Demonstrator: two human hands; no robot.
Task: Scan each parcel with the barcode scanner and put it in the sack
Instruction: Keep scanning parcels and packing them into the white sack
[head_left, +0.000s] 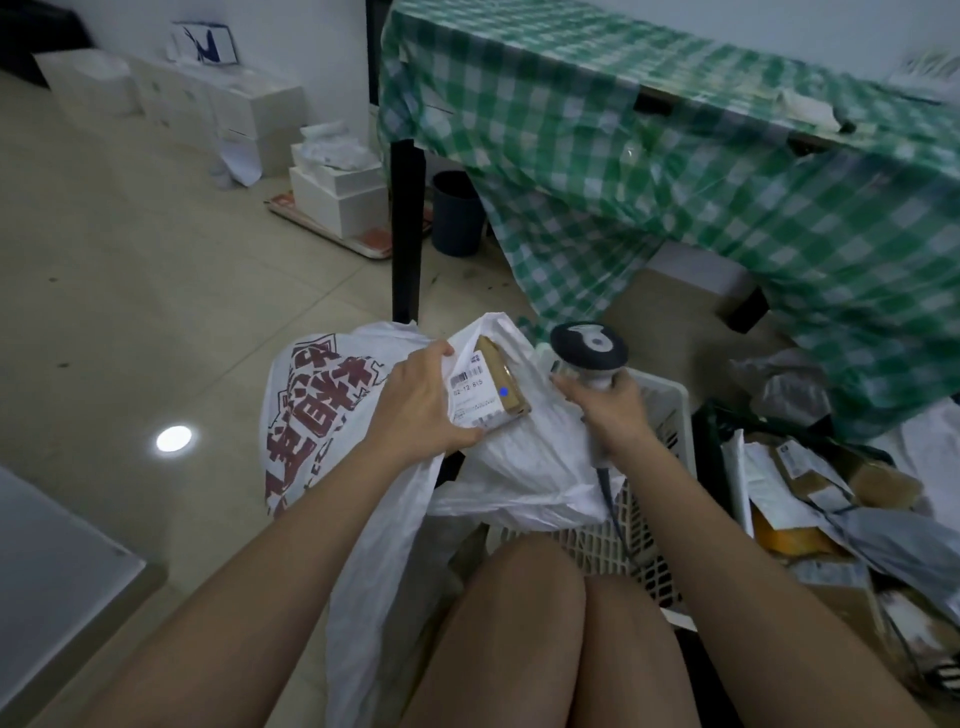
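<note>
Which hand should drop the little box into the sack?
Probably the left hand: it already grips the parcel right over the sack. The right hand holds the barcode scanner.

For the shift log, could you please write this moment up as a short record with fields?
left hand: left hand holds a small brown parcel, label up
right hand: right hand grips the barcode scanner
scan: blue dot on the parcel's label
sack: white sack with red print, under the parcel
crate: white crate behind the sack
waiting: heap of parcels on the right
</note>
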